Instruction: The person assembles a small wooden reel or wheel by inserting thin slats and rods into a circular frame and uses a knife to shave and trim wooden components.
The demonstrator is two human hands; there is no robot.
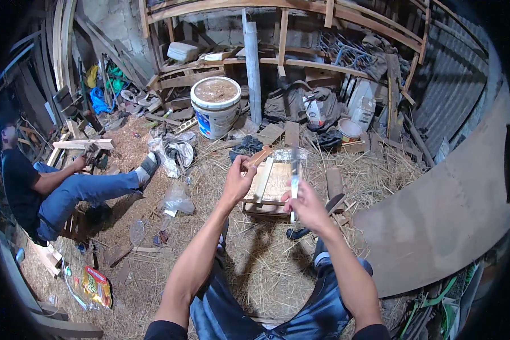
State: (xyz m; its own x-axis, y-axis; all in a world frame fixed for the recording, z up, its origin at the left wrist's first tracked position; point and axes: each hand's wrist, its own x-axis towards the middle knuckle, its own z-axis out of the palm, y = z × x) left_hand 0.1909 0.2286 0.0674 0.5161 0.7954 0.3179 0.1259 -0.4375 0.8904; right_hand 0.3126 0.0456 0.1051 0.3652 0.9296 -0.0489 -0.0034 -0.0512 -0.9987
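Observation:
My left hand [239, 180] is closed around a small piece of orange-brown wood [259, 155], which tilts up and away to the right. In my right hand [307, 208] is a knife [294, 180] with a white handle, its metal blade pointing up and blurred by motion. The blade and the wood piece are apart. Below and between my hands stands a low wooden stool or box [276, 195], with a pale wood strip [264, 180] lying across its top.
Straw and wood shavings cover the ground. To the left another person [62, 184] sits holding a tool by a plank [84, 144]. Ahead are a white bucket [215, 107], a grey post [252, 73] and wooden framing [351, 69]. A large tan sheet [436, 226] leans at right.

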